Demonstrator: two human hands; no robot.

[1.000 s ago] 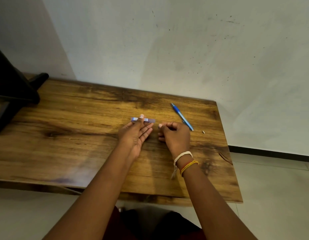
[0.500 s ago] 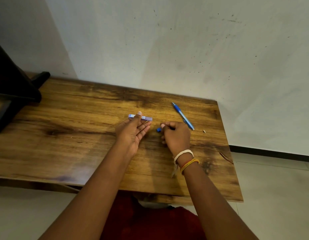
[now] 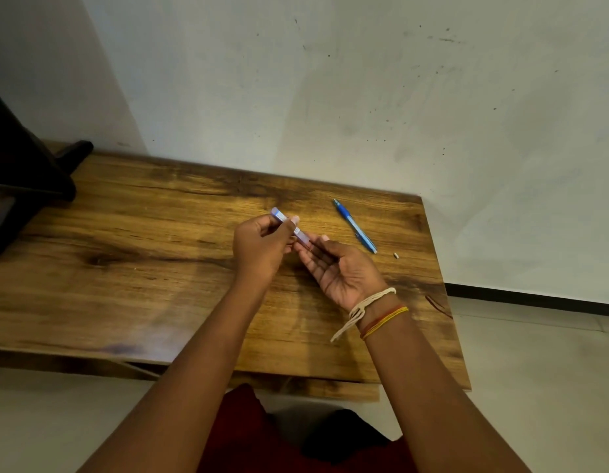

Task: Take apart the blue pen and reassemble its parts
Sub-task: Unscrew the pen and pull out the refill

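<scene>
The left hand [image 3: 262,247] is gripping the pale blue translucent pen barrel [image 3: 289,225], its long axis slanting down toward the open-palmed right hand [image 3: 337,268].

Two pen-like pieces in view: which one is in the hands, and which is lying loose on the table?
The pale, translucent barrel is held by the left hand, its lower end at the right hand. The darker blue pen lies untouched on the table, right of both hands.

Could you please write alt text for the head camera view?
Above a wooden table, the left hand grips a pale blue pen barrel while the right hand, palm up, touches its lower end. A second blue pen and a tiny part lie to the right.
</scene>
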